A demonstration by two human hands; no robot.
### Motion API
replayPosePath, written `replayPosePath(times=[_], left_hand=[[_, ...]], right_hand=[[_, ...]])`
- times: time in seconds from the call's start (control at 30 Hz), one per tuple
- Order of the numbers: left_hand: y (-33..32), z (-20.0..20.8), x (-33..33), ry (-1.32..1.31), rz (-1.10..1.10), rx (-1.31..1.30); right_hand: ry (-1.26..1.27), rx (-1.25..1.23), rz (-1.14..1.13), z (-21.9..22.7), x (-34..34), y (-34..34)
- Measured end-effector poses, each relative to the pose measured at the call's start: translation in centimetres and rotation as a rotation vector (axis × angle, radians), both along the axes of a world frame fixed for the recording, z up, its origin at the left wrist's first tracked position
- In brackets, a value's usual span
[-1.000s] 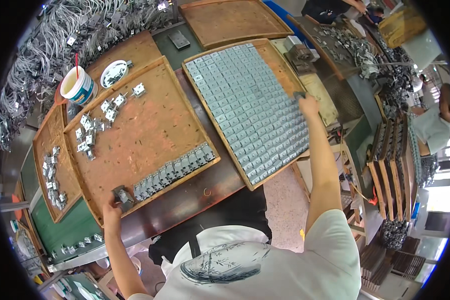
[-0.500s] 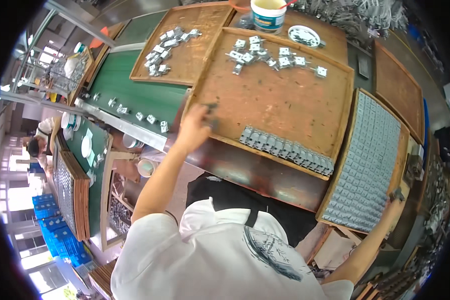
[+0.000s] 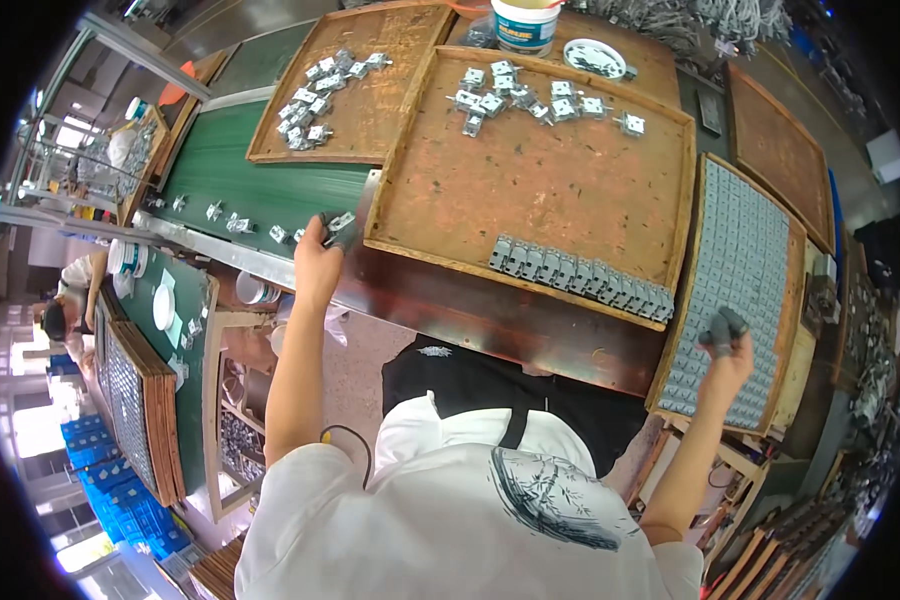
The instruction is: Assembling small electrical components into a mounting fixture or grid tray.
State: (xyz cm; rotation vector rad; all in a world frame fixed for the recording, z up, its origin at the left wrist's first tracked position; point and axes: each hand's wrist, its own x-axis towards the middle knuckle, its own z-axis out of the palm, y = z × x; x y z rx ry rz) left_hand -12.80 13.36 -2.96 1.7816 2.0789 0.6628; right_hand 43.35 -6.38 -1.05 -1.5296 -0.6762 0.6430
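Note:
My left hand [image 3: 320, 262] reaches to the near end of the green conveyor belt [image 3: 270, 180], its dark-covered fingertips closed about a small silvery metal part [image 3: 342, 222]. Several like parts lie along the belt to its left. Over the right-hand tray of tightly packed grey metal parts [image 3: 735, 240], my right hand [image 3: 727, 362] hangs with bent, dark-covered fingers slightly apart. Nothing shows between them. In the middle wooden tray [image 3: 560, 190], a row of grey parts [image 3: 580, 278] lines the near edge, and loose silvery parts [image 3: 505, 92] lie scattered at the far side.
Another wooden tray [image 3: 370, 110] with loose parts rests across the belt at the far left. A white bucket [image 3: 526, 25] and a round white dish [image 3: 595, 58] stand behind. At the far left a person [image 3: 75, 290] works beside stacked trays [image 3: 135, 400] and blue bins [image 3: 115, 480].
My left hand has moved left, from the middle tray's corner to the metal part at the belt's end. My right hand has come left from the right tray's outer edge to above its parts.

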Motion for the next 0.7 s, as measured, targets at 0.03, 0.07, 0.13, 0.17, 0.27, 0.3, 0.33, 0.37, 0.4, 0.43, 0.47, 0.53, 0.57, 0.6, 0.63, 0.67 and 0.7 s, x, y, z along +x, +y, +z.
replayPosePath(times=[0.03,0.07,0.13,0.17,0.27,0.3,0.33,0.37,0.4,0.43,0.47,0.53,0.57,0.6,0.63,0.67,0.7], left_hand=[[-0.5,1.7,2.6,-0.439,-0.046,-0.022],[-1.2,3.2,5.2,-0.879,-0.090,-0.052],[-2.8,5.3,9.1,-1.244,-0.197,-0.124],[-3.7,5.7,11.1,-1.311,-0.238,-0.096],[-6.1,7.3,15.9,-1.375,-0.379,-0.154],[-6.6,7.4,16.8,-1.409,-0.453,-0.196],[-7.1,7.4,17.4,-1.440,-0.526,-0.237],[-7.4,7.2,17.9,-1.453,-0.577,-0.270],[-7.7,7.4,18.6,-1.460,-0.593,-0.289],[-8.1,7.8,19.4,-1.460,-0.596,-0.295],[-8.3,8.0,20.0,-1.460,-0.598,-0.299],[-8.6,8.1,20.7,-1.430,-0.617,-0.301],[-8.8,8.1,21.0,-1.395,-0.649,-0.323],[-8.9,8.1,21.4,-1.360,-0.685,-0.346],[-9.0,8.2,21.8,-1.360,-0.689,-0.353],[-9.2,8.4,22.2,-1.302,-0.710,-0.330],[-9.5,8.5,22.6,-1.243,-0.726,-0.304]], right_hand=[[0.048,0.043,0.027,0.9,-2.0,0.5],[0.093,0.088,0.053,1.9,-4.3,1.3],[0.015,0.075,0.148,2.8,-8.2,2.5],[0.101,0.048,0.247,3.6,-10.2,2.5],[-0.112,-0.131,0.530,7.5,-14.8,2.8],[-0.403,-0.140,0.554,8.0,-15.4,2.9],[-0.692,-0.152,0.577,8.5,-15.8,3.0],[-0.683,-0.123,0.587,9.1,-16.2,3.2],[-0.676,-0.094,0.594,9.5,-16.3,3.4],[-0.628,-0.019,0.557,9.0,-16.4,3.7],[-0.630,-0.031,0.541,9.1,-16.3,3.7],[-0.735,0.083,0.552,9.6,-16.1,3.9],[-0.740,0.034,0.577,9.9,-16.0,3.7],[-0.740,0.028,0.571,9.7,-15.8,3.6],[-0.799,0.037,0.548,9.4,-15.5,3.6],[-0.858,0.046,0.526,9.0,-15.3,3.6],[-0.856,0.043,0.524,8.7,-15.2,3.6]])
